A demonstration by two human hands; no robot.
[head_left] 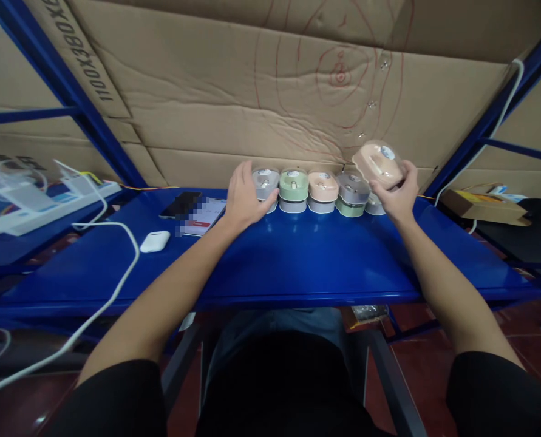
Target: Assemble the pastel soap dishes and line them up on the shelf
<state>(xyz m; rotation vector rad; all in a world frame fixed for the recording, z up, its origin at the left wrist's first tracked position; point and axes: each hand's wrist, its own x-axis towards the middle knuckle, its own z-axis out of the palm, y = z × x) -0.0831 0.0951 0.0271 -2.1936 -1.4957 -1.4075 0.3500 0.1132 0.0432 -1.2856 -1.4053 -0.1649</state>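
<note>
Several small packaged containers stand in a row of two-high stacks at the back of the blue table. My left hand (246, 197) is at the left end, its fingers round the side of a grey container (266, 182). Beside it are a green container (294, 184), a peach one (323, 185) and a dark grey one (353, 187). My right hand (398, 191) grips a peach container (378, 164), tilted and raised above the right end of the row. Under it, a light container (374, 205) is partly hidden by my right hand.
Left on the blue table (297, 261) lie a dark phone (180, 204), a lit phone (204, 217) and a white earbud case (155, 241). A white cable (131, 267) crosses the left side. Cardboard (215, 91) rises behind; an open box (486, 207) is at right.
</note>
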